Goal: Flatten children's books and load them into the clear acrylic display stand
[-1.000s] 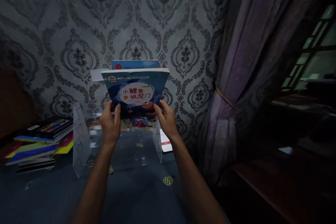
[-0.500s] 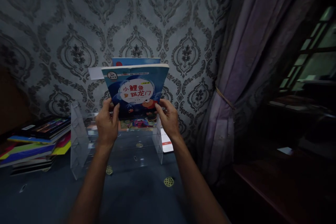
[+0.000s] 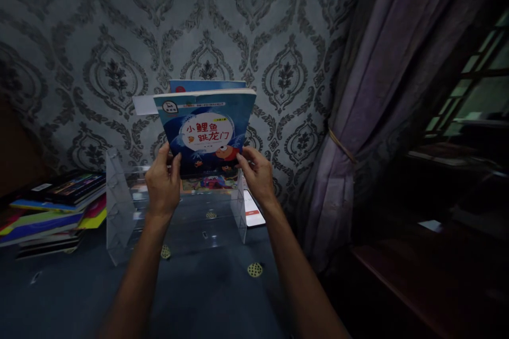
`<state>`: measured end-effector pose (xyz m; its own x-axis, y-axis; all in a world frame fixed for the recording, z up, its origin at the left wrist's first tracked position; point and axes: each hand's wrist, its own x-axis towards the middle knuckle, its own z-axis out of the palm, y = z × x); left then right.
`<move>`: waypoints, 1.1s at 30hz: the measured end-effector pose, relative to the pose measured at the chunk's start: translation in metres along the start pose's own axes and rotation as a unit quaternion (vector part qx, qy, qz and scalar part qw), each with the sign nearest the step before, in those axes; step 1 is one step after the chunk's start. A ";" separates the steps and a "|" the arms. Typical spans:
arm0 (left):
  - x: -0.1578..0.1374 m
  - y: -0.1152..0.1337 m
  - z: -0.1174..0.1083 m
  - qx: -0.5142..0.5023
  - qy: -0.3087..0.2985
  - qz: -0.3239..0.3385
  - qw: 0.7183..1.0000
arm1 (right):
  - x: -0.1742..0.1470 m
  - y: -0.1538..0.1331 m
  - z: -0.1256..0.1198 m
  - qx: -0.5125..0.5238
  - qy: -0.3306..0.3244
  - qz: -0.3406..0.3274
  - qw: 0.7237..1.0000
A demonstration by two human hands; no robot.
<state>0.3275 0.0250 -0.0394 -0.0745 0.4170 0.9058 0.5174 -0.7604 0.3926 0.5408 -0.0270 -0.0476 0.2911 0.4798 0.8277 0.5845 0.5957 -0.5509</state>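
Observation:
A blue picture book [image 3: 207, 132] with red Chinese characters and cartoon fish faces me, its top leaning slightly back. My left hand [image 3: 164, 180] pinches its lower left edge with the thumb in front. At the lower right edge, my right hand [image 3: 257, 174] grips it the same way. Behind it rises the top of another blue book [image 3: 210, 85]. A clear acrylic stepped rack [image 3: 119, 206] stands beneath and around the book's lower end. Part of a colourful cover [image 3: 209, 183] shows under the held book; whether the book touches the rack is hidden.
Stacked books [image 3: 59, 212] lie left of the rack on the blue-covered table [image 3: 207, 296]. A lit phone [image 3: 253, 211] lies by the rack's right end. The patterned wall [image 3: 286, 79] is behind, and a tied purple curtain [image 3: 334, 201] hangs to the right.
The view has tilted slightly, so the table, rack and books sit a little higher in it. Both hands keep their hold on the book, with hardly any movement relative to the rack.

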 end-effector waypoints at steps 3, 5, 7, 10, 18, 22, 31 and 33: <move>0.000 0.003 -0.001 0.007 0.004 0.000 1.000 | 0.000 0.000 0.000 0.030 0.001 0.010 0.999; 0.000 0.005 -0.002 0.010 0.004 0.001 1.000 | 0.000 0.001 0.001 0.044 0.001 0.016 0.999; 0.000 0.007 -0.003 0.009 0.000 0.005 1.000 | 0.001 0.002 0.001 0.050 0.001 0.020 0.999; 0.000 0.007 -0.003 0.011 0.000 0.011 1.000 | 0.000 0.003 0.002 0.058 0.001 0.020 0.998; 0.001 -0.004 0.001 0.020 -0.019 -0.018 0.999 | 0.000 -0.001 -0.004 -0.037 -0.029 -0.015 0.999; -0.001 0.000 0.002 0.029 -0.021 -0.001 0.999 | 0.001 0.005 -0.005 -0.060 -0.024 -0.015 0.998; -0.002 -0.005 0.005 0.019 -0.040 -0.015 0.999 | 0.000 0.002 -0.005 -0.135 -0.028 -0.037 0.990; -0.002 -0.004 0.005 0.017 -0.036 -0.011 0.999 | 0.000 0.002 -0.004 -0.137 -0.023 -0.034 0.990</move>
<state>0.3296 0.0295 -0.0436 -0.0250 0.4697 0.8824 0.5458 -0.7331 0.4057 0.5448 -0.0284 -0.0483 0.2130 0.4763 0.8531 0.7866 0.4343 -0.4389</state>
